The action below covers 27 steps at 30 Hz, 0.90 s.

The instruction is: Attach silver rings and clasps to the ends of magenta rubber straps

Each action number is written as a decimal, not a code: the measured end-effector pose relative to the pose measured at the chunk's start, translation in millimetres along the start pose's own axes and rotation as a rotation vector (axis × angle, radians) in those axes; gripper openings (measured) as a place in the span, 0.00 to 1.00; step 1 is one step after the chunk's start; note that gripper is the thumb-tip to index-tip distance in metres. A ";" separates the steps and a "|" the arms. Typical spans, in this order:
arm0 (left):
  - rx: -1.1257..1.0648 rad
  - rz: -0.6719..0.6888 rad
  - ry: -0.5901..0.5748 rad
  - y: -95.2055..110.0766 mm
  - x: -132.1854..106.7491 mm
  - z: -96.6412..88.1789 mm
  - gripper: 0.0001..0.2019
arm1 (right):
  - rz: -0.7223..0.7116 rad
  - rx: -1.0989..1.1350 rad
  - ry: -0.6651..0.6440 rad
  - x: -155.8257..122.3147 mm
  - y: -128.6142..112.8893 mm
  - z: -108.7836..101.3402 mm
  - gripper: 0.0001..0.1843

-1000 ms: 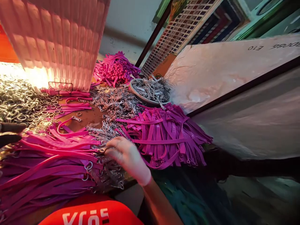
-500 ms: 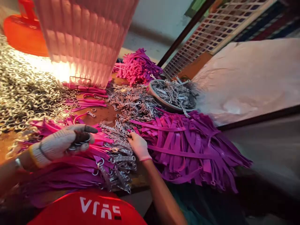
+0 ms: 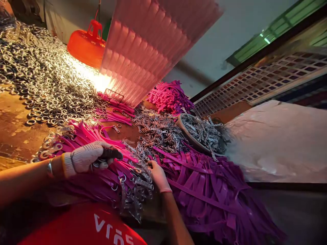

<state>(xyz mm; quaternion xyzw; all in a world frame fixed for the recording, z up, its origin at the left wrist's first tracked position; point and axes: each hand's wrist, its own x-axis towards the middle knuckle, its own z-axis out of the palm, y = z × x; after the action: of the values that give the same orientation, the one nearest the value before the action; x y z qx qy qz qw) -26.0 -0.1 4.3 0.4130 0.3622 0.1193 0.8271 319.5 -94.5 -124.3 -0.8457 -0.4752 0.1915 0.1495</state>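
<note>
My left hand [image 3: 88, 158], in a white knit glove with dark fingertips, is closed around a few metal rings [image 3: 98, 164] above a pile of pink straps [image 3: 84, 139]. My right hand [image 3: 157, 174], in a thin pale glove, rests with its fingers curled at the seam between the metal clasps [image 3: 135, 183] fixed to the strap ends and a heap of purple straps [image 3: 206, 194]. What its fingertips pinch is hidden. A red cap brim [image 3: 84, 228] fills the bottom edge.
A broad heap of loose metal rings [image 3: 46, 81] covers the left of the wooden table [image 3: 12, 136]. Loose clasps [image 3: 158, 127] lie mid-table, beside a bowl [image 3: 182, 131] of more. Behind are an orange lamp [image 3: 88, 47], a ribbed pink panel [image 3: 153, 44], another strap bundle [image 3: 170, 97] and plastic sheeting [image 3: 281, 143].
The view has swung left and up. My left hand came into view holding rings and sits over the pink straps. My right hand has shifted from the pink strap ends to the purple pile's edge.
</note>
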 end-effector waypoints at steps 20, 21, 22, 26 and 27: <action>0.155 0.131 -0.135 -2.7 -12.9 20.6 0.11 | -0.780 0.121 0.170 -116.0 -177.6 -65.8 0.21; 0.163 0.144 -0.147 -1.6 -13.4 22.6 0.11 | -0.791 0.156 0.117 -119.1 -183.0 -64.7 0.22; 0.163 0.162 -0.158 -1.0 -13.6 24.0 0.12 | -0.784 0.210 0.075 -121.5 -186.9 -62.9 0.22; 0.112 0.241 -0.195 -6.7 -12.3 26.3 0.17 | -0.618 0.480 0.109 -124.7 -192.6 -52.5 0.17; 0.097 0.264 -0.215 -10.4 -11.7 27.2 0.18 | -0.564 0.536 0.155 -124.4 -193.0 -49.6 0.16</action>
<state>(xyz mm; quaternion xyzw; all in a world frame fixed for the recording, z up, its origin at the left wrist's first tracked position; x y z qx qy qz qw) -16.4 -28.7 12.9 0.5065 0.2195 0.1643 0.8174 139.5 -107.9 26.0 -0.6249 -0.6094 0.1957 0.4470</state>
